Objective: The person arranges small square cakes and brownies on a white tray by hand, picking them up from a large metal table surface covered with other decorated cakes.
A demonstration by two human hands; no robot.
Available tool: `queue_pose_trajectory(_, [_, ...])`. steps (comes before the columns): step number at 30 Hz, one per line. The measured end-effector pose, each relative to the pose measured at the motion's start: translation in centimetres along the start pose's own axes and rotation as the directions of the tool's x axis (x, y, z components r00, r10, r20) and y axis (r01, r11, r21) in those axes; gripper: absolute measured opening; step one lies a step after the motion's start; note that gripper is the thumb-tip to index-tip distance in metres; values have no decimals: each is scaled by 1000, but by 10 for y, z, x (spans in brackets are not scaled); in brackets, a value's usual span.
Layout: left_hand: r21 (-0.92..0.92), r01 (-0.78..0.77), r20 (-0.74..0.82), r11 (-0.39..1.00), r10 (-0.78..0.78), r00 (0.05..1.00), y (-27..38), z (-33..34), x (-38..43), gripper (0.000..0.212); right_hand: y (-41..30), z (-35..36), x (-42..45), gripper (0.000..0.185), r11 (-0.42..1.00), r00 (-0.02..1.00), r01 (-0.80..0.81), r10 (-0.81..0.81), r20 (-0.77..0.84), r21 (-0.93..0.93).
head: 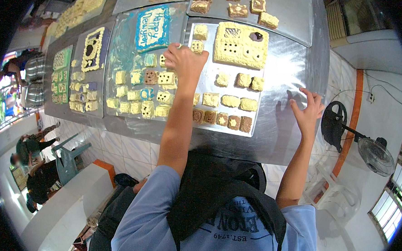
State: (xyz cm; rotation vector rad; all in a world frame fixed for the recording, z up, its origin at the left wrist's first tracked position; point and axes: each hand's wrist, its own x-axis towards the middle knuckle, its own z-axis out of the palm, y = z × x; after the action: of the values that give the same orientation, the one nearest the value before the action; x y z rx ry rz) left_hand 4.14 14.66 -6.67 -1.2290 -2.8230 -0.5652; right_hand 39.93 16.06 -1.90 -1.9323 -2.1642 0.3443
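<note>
My left hand [185,61] reaches over the trays, fingers bent, between the blue-bordered cake [154,29] with icing writing and a small yellow-iced cake square [197,46]. Whether its fingers hold anything cannot be made out. My right hand [307,105] is raised over the right part of the steel table, thumb and fingers apart, nothing in it. On the silver tray [207,66] sit a large yellow-iced cake [241,45] with dark decorations, small yellow squares and, along the near edge, a row of brown-iced squares [222,119].
More trays of small iced cakes, a green tray [61,74] among them, lie on the steel table [132,128]. Beyond the table's right edge stand a fan [376,157] and a white plastic chair [337,194]. A blue-grey chair [66,161] and several people are at the left.
</note>
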Motion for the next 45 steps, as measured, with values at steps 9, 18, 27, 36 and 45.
queue_pose_trajectory(9, [33,18,20,999,-18,1000,-2,-6,-7,52,-1,-2,1,48,1000,1000,2,-2,-16,12])
queue_pose_trajectory(18, [-5,60,142,998,-59,988,7,-32,-46,50,-6,-3,2,48,1000,1000,3,-4,17,19])
queue_pose_trajectory(27, [-47,40,64,998,-37,997,7,-31,-72,43,-5,-2,1,48,999,999,9,-11,51,47])
queue_pose_trajectory(36, [-28,55,106,998,-52,993,4,-32,-84,42,-3,0,-1,47,999,999,26,-28,38,43])
queue_pose_trajectory(45, [-21,63,127,998,-60,990,8,-35,-88,41,-1,0,0,48,999,999,39,-40,25,33])
